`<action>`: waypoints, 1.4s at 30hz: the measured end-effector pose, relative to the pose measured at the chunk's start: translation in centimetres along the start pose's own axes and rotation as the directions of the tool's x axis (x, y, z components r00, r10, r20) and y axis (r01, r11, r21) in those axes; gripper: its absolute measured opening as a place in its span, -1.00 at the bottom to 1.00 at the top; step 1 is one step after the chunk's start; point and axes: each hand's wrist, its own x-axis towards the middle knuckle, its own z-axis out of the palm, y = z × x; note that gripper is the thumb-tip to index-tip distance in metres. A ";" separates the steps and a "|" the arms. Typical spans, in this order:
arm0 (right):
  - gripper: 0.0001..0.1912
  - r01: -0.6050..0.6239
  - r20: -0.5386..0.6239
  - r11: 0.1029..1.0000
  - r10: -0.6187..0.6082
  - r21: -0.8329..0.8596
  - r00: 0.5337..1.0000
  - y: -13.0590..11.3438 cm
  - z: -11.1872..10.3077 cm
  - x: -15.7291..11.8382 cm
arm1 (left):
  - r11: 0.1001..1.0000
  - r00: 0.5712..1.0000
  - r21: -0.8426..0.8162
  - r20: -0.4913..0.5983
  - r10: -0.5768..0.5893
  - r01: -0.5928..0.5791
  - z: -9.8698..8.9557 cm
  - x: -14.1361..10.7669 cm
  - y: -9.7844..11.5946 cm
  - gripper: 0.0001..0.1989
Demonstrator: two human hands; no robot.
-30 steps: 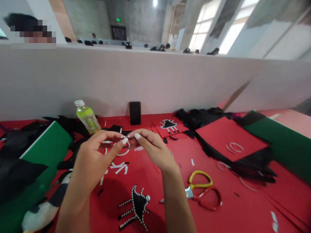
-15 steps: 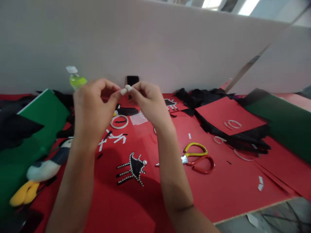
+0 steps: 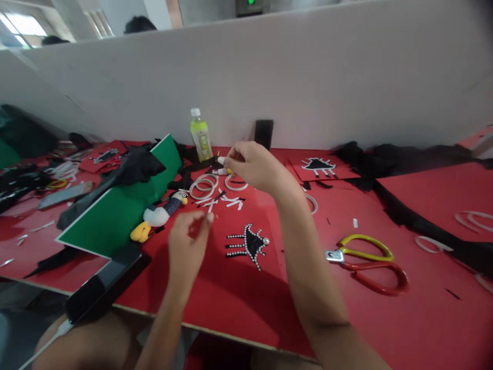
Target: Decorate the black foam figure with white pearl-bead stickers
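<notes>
My left hand (image 3: pixel 188 239) is low over the red table, thumb and fingers pinched together. A pale tip shows at the pinch; whether it is a nail or a small object I cannot tell. Higher and to the right, my right hand (image 3: pixel 254 167) is also pinched, with a small white bit (image 3: pixel 221 160) at its fingertips that is too small to name. Between my arms lies a black beaded piece (image 3: pixel 253 242), edged with silvery beads and bearing one large pearl. Scissors (image 3: pixel 370 259) with yellow and red handles lie right of my right forearm, which hides their blades.
A drink bottle (image 3: pixel 201 136) and a black phone-like slab (image 3: pixel 264 133) stand by the partition (image 3: pixel 246 77). Left are a green board (image 3: pixel 127 205), a plush bird (image 3: pixel 159 213) and a phone (image 3: pixel 103 288) at the table edge. White tape rings (image 3: pixel 204 186) and strips lie behind.
My hands, close together before, have moved apart; the left came down and nearer, while the right stays raised. The view has swung left, showing more of the table there.
</notes>
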 end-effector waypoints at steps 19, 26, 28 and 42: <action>-0.72 0.248 0.140 0.965 -0.234 -0.089 0.962 10.7 6.1 -15.0 | 0.950 0.972 0.302 0.191 -0.139 0.076 3.6 -5.0 -4.6 -0.73; -0.76 0.343 0.152 0.930 -0.324 -0.130 0.934 10.8 6.4 -15.4 | 0.941 0.969 0.311 0.157 -0.191 0.135 4.0 -4.7 -4.2 -0.75; -0.74 0.376 0.169 0.912 -0.350 -0.161 0.921 10.9 6.5 -15.5 | 0.939 0.969 0.311 0.147 -0.200 0.147 4.0 -4.6 -4.0 -0.76; -0.76 0.484 0.287 0.839 -0.414 -0.249 0.864 10.8 6.8 -15.6 | 0.946 0.959 0.187 0.056 -0.279 0.265 3.9 -4.3 -3.8 -0.76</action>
